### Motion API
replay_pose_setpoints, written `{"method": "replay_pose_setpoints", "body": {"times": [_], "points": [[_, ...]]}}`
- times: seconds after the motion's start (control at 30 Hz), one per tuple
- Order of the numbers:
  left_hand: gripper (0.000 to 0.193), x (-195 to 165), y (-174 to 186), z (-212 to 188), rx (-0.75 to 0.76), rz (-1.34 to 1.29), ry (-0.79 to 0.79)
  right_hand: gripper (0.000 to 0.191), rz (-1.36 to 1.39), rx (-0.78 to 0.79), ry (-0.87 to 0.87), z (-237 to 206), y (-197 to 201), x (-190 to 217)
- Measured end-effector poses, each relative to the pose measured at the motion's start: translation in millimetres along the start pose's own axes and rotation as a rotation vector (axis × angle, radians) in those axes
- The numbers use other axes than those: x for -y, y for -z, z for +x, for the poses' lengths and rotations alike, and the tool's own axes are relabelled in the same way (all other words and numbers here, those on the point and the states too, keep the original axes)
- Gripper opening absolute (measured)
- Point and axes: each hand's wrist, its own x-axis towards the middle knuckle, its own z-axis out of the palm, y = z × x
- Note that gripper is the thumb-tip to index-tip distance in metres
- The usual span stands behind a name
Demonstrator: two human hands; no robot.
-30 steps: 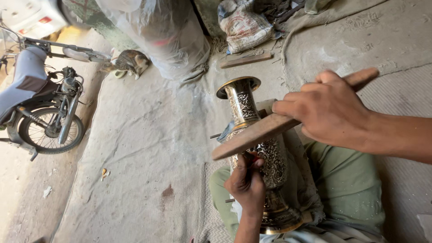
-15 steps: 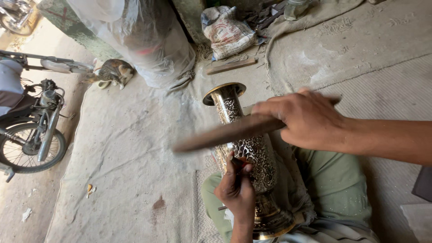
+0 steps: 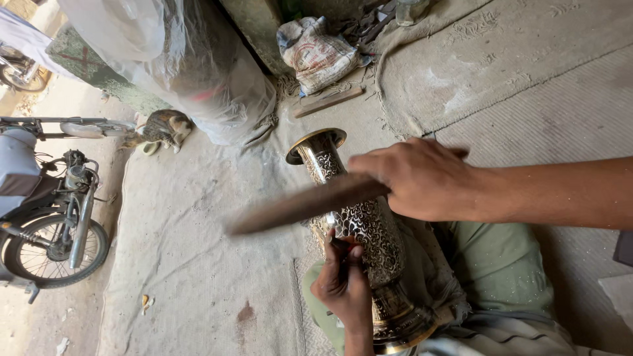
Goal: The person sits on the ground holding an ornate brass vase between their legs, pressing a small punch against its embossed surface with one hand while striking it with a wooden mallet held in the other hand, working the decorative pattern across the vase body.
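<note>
Lower now, right hand (image 3: pixel 422 178) gripping wooden stick (image 3: pixel 306 204) crosses engraved vase (image 3: pixel 366 231); left hand (image 3: pixel 343 283) pinches chisel (image 3: pixel 337 242); motorcycle (image 3: pixel 53 211) beside.

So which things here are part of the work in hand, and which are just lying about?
In use:
- tall engraved brass vase
- blurred flat wooden stick in the right hand
- thin tool, mostly hidden in the left hand

Lying about:
- parked motorbike
- resting cat
- printed cloth sack
- clear plastic-wrapped bundle
- short wooden slat

Cloth-covered floor (image 3: pixel 198 264) with sack (image 3: pixel 318 53), plank (image 3: pixel 328 102)
</note>
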Motion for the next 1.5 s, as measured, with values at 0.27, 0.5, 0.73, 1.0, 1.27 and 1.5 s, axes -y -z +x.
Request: {"method": "replay_pose_setpoints", "body": {"times": [0.27, 0.5, 0.73, 1.0, 1.27, 1.5], "points": [[0.036, -7, -8, -4, -0.007, 0.099, 0.046, 0.016, -0.267, -0.083, 0.189, -12, 2, -8], [0.05, -9, -19, -5, 0.026, 0.109, -0.043, 0.024, -0.505, 0.062, 0.039, -21, 14, -22], [0.054, 1, -17, -4, 0.066, 0.039, -0.153, 0.037, -0.06, 0.008, -0.075, -29, 26, -12], [0.064, -9, 6, 14, -0.076, -0.135, 0.299, 0.051, -0.26, 0.04, -0.148, -23, 14, -35], [0.056, 0, 13, 14, 0.076, 0.008, 0.096, 0.05, -0.35, 0.143, -0.21, -4, -3, -41], [0.052, -3, 8, 11, 0.024, 0.089, 0.121, 0.023, -0.46, -0.037, 0.205, 13, 8, -16]]}}
